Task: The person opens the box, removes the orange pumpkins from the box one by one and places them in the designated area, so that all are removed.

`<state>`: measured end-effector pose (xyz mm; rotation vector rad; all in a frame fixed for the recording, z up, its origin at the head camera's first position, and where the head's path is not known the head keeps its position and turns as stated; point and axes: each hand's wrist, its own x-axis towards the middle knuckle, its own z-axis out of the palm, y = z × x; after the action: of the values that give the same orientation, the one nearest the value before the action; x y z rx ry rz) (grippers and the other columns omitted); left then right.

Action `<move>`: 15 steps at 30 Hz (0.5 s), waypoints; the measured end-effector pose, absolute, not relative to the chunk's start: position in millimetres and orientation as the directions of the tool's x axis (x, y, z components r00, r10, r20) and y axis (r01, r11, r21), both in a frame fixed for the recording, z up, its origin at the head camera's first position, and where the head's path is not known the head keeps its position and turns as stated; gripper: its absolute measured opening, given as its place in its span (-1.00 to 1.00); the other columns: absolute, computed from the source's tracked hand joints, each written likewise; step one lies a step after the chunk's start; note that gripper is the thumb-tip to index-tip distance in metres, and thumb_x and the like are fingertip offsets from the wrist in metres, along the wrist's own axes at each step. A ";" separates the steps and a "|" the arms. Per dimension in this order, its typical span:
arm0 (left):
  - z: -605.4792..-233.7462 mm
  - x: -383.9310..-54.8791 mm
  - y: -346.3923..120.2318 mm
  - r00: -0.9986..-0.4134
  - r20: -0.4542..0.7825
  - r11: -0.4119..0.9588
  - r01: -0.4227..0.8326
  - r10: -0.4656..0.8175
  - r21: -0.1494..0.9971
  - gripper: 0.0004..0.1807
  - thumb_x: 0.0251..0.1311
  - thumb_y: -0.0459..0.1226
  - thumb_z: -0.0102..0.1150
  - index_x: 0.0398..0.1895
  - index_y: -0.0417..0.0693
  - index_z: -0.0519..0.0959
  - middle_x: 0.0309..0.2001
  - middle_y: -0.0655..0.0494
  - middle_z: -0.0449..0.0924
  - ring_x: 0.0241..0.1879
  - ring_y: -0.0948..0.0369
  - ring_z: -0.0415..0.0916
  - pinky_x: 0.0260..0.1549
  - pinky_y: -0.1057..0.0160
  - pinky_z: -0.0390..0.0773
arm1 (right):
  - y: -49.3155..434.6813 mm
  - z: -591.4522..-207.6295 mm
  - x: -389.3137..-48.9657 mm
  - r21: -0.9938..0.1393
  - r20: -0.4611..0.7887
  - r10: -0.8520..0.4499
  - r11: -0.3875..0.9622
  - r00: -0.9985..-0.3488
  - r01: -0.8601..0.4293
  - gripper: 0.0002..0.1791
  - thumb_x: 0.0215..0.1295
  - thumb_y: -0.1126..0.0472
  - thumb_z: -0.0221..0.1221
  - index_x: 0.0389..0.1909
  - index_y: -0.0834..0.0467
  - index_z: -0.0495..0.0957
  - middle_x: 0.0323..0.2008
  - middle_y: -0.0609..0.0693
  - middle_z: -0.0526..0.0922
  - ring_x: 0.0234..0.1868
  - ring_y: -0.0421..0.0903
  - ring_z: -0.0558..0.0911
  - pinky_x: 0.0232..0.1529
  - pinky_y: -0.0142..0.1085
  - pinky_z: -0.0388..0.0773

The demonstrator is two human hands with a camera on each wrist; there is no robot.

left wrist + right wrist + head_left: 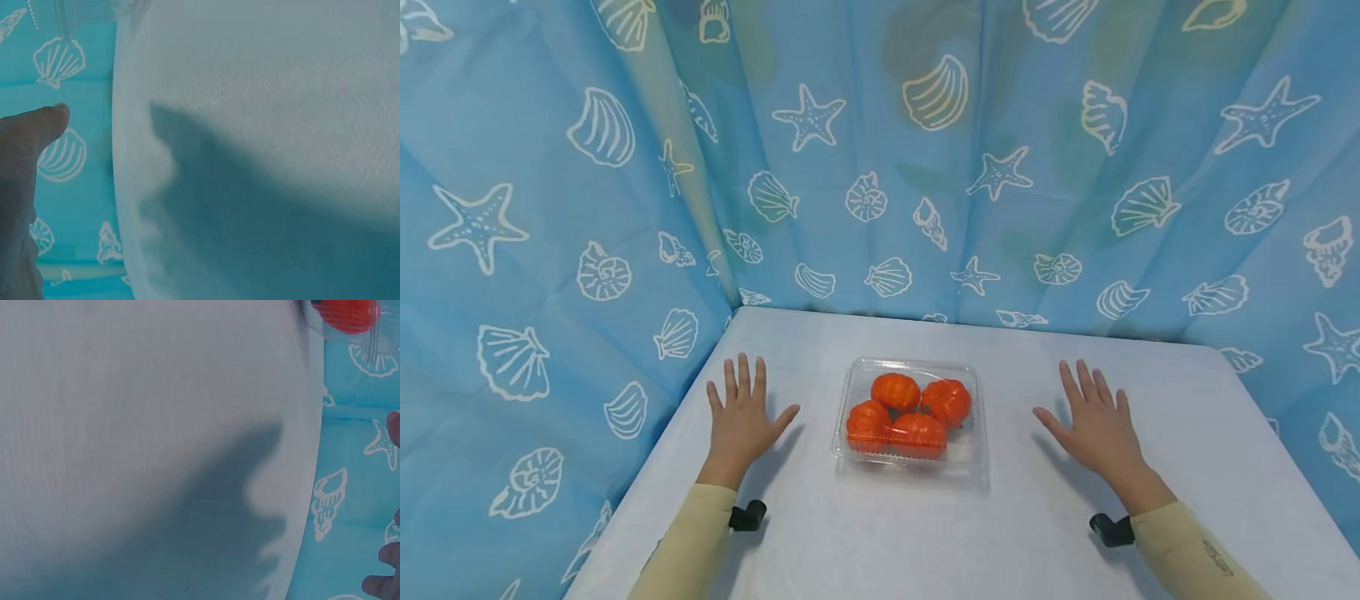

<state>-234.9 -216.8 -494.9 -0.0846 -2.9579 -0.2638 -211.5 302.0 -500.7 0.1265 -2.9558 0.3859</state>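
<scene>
Several small orange pumpkins (pixel 919 435) sit together inside a clear plastic box (pixel 967 454) on the white table. To the left of the box is my left hand (pixel 741 425), palm down with its fingers spread. My right hand (pixel 1097 429) is on the box's other side, fingers straight and thumb pointing inward. Both hands are apart from the box, hold nothing and cast shadows on the cloth. The left wrist view catches the left thumb (pixel 47 125) and a corner of the box. In the right wrist view, part of a pumpkin (pixel 347 314) shows through the plastic.
A white cloth (pixel 880 533) covers the table. Blue curtains (pixel 865 100) printed with shells and starfish hang behind it and along its left side. Each wrist carries a small black device, such as the one on the right wrist (pixel 1111 531).
</scene>
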 end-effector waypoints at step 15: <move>-492.3 -222.5 -201.0 -0.976 0.216 0.942 0.101 0.032 0.320 -0.18 0.27 0.09 0.27 0.43 -0.25 0.34 0.34 -0.32 0.37 0.33 -0.22 0.34 0.39 -0.30 0.22 | 283.7 -491.1 -194.7 -0.339 0.215 -0.078 0.929 -0.973 -0.150 -0.17 0.38 -0.13 0.23 0.48 0.28 0.25 0.31 0.44 0.39 0.28 0.44 0.40 0.27 0.38 0.31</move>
<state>-222.5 -201.0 -492.3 -0.1001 -2.8888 -0.4928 -194.7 283.7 -491.1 0.1726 -2.8891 0.5301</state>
